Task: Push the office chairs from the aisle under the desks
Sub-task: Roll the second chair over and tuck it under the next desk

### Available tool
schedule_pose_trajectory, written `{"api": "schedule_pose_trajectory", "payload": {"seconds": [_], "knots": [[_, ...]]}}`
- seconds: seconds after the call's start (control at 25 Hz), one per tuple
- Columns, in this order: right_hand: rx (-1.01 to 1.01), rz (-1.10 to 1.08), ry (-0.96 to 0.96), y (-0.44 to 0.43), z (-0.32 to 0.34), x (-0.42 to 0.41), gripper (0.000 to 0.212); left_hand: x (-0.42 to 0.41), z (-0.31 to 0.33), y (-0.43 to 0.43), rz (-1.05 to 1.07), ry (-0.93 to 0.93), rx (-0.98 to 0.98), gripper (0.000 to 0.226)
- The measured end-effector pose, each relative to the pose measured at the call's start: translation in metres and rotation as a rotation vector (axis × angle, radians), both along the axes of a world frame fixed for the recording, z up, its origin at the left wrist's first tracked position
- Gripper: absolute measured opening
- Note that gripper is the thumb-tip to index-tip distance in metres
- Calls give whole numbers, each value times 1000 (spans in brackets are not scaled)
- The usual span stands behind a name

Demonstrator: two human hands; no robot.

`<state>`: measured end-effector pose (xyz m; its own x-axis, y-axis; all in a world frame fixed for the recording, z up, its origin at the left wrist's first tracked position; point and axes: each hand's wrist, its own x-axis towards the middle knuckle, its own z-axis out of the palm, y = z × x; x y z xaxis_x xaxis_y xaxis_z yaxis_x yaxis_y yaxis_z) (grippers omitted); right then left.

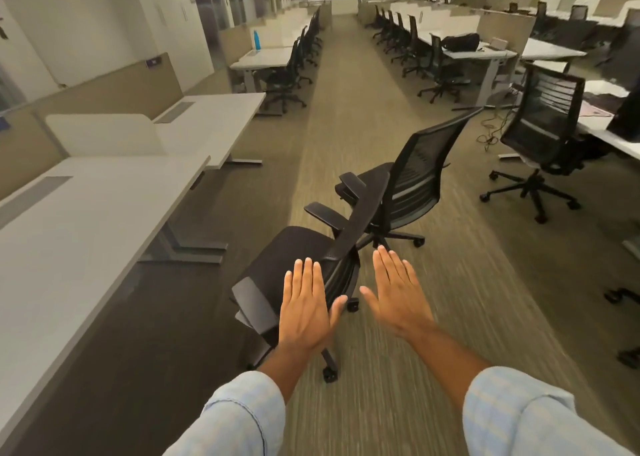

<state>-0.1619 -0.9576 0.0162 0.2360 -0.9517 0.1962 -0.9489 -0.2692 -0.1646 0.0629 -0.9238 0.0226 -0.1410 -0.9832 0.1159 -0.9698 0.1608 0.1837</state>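
A black mesh office chair (294,258) stands in the aisle right in front of me, its seat facing the white desk (86,220) on the left. Both my hands are stretched out flat, palms down and fingers apart. My left hand (306,303) hovers over the near end of the chair's backrest; whether it touches is unclear. My right hand (398,292) hangs over the carpet just right of the backrest, holding nothing. A second black chair (412,181) stands in the aisle just beyond the first, its back toward the right.
A third chair (540,136) stands at the right by a desk (609,136), with cables on the floor behind it. Rows of desks with tucked-in chairs line both sides of the carpeted aisle (346,84). A blue bottle (256,39) stands on a far left desk.
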Motion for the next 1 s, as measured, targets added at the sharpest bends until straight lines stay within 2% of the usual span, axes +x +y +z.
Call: {"api": "schedule_pose_trajectory", "payload": {"seconds": [0.2,0.36,0.64,0.76,0.92,1.0], "knots": [[-36,29,16,-87,18,-7,85,-9,23,-81,26,-4,-12,99],[-46,64,28,-157,24,-22,82,-26,33,-139,64,37,21,112],[0,251,83,-294,28,-58,86,-65,37,-227,228,136,197,102],[37,364,163,-341,26,-72,88,-86,40,-248,302,144,268,103],[137,566,314,-385,24,-83,92,-100,29,-252,281,293,555,103],[113,655,329,-399,24,-82,90,-100,19,-242,311,274,556,105]]}}
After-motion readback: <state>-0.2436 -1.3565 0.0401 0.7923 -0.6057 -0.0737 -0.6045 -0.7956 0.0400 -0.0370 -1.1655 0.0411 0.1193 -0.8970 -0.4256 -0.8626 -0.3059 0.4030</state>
